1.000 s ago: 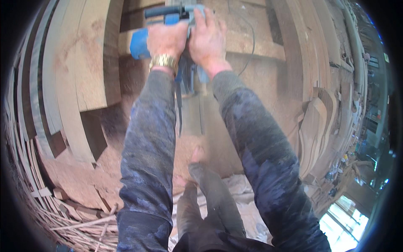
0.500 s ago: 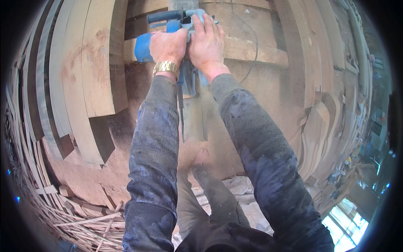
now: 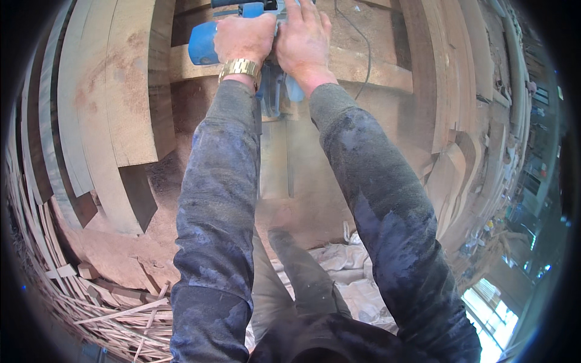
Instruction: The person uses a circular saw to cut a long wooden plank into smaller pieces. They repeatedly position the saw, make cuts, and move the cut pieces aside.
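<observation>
A blue electric hand planer (image 3: 203, 43) sits at the top middle, its front cut off by the picture's edge. My left hand (image 3: 245, 37), with a gold watch (image 3: 240, 67) at the wrist, is closed around its rear handle. My right hand (image 3: 304, 45) bears on the tool's top beside it, fingers reaching forward over the body and their tips partly out of view. Below the hands, a narrow wooden board (image 3: 275, 160) runs back toward me under the tool. Fine dust hazes the air around it.
Thick timber beams (image 3: 130, 91) lie stacked at left, more boards (image 3: 445, 72) at right. A crosswise timber (image 3: 375, 74) lies under the work. A dark cord (image 3: 369, 57) trails right of the tool. Thin offcuts (image 3: 121, 317) heap at lower left; pale sheeting (image 3: 357, 272) lies near my legs.
Both hands and the planer have moved farther away along the board, toward the top edge. More of the board shows behind the tool.
</observation>
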{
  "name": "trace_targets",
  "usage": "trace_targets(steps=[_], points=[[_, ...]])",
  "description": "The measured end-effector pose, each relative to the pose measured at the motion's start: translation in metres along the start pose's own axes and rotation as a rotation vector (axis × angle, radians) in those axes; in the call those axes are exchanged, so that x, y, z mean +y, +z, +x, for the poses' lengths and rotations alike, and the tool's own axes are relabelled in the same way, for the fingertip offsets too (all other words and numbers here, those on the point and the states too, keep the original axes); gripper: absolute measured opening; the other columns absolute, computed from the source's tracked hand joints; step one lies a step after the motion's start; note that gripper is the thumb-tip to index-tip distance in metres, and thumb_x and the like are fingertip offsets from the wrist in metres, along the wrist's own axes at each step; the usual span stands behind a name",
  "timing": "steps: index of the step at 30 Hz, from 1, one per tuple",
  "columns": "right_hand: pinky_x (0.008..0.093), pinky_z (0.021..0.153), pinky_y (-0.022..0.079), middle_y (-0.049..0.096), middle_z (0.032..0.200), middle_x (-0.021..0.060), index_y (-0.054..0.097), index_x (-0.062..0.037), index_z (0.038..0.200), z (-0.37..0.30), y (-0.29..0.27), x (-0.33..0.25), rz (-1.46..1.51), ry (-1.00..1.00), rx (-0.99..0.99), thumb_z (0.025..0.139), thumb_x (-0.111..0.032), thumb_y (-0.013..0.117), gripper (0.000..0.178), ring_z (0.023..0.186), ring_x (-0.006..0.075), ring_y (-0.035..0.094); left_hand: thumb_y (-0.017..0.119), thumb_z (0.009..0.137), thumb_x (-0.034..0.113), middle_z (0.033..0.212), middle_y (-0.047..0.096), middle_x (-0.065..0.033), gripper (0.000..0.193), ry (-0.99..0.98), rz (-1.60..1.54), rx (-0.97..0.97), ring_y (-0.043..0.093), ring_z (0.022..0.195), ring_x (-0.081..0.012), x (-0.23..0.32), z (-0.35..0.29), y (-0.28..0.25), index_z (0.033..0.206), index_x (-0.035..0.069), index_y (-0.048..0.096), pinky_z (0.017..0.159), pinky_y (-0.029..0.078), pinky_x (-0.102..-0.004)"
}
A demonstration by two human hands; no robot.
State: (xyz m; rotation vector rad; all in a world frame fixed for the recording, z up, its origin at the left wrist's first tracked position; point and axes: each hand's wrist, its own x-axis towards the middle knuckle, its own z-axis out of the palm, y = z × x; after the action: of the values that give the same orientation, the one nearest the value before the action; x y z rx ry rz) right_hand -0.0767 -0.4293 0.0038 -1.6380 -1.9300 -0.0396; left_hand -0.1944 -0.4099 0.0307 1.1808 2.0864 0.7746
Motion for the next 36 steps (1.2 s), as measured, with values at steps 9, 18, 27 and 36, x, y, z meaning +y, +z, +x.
trace_targets(steps=[9, 18, 27, 36], points=[[0.0536, 0.119, 0.031, 0.049, 0.150, 0.0236, 0.050, -0.0006, 0.145, 0.021, 0.006, 0.005, -0.019, 0.018, -0.019, 0.094, -0.019, 0.053, 0.053, 0.141, 0.0396, 0.044, 0.072, 0.069, 0.042, 0.100, 0.074, -0.0282, 0.052, -0.047, 0.009, -0.028, 0.072, 0.098, -0.0419, 0.013, 0.018, 0.004, 0.092, -0.005, 0.076, 0.089, 0.055, -0.0440], [0.0522, 0.120, 0.031, 0.050, 0.150, 0.0230, 0.051, 0.0012, 0.143, 0.035, 0.017, 0.011, -0.005, 0.014, 0.000, 0.094, -0.018, 0.053, 0.053, 0.142, 0.0374, 0.045, 0.071, 0.069, 0.043, 0.103, 0.074, -0.0273, 0.055, -0.010, 0.009, -0.041, 0.072, 0.099, -0.0413, 0.020, 0.034, 0.003, 0.096, -0.005, 0.076, 0.090, 0.054, -0.0433], [0.0527, 0.120, 0.023, 0.049, 0.151, 0.0182, 0.047, -0.0059, 0.147, 0.033, 0.016, 0.002, -0.010, 0.093, -0.033, 0.095, -0.019, 0.058, 0.055, 0.144, 0.0330, 0.042, 0.069, 0.071, 0.040, 0.105, 0.072, -0.0312, 0.055, -0.013, 0.042, -0.037, 0.070, 0.103, -0.0439, 0.024, 0.036, 0.003, 0.097, -0.008, 0.074, 0.093, 0.053, -0.0440], [0.0525, 0.120, 0.023, 0.046, 0.153, 0.0166, 0.042, -0.0062, 0.151, 0.019, 0.002, -0.013, -0.071, 0.121, -0.027, 0.096, -0.022, 0.057, 0.059, 0.145, 0.0343, 0.038, 0.067, 0.070, 0.036, 0.106, 0.072, -0.0318, 0.051, -0.128, 0.028, -0.134, 0.069, 0.106, -0.0461, 0.032, 0.028, -0.007, 0.097, -0.007, 0.075, 0.097, 0.053, -0.0456]])
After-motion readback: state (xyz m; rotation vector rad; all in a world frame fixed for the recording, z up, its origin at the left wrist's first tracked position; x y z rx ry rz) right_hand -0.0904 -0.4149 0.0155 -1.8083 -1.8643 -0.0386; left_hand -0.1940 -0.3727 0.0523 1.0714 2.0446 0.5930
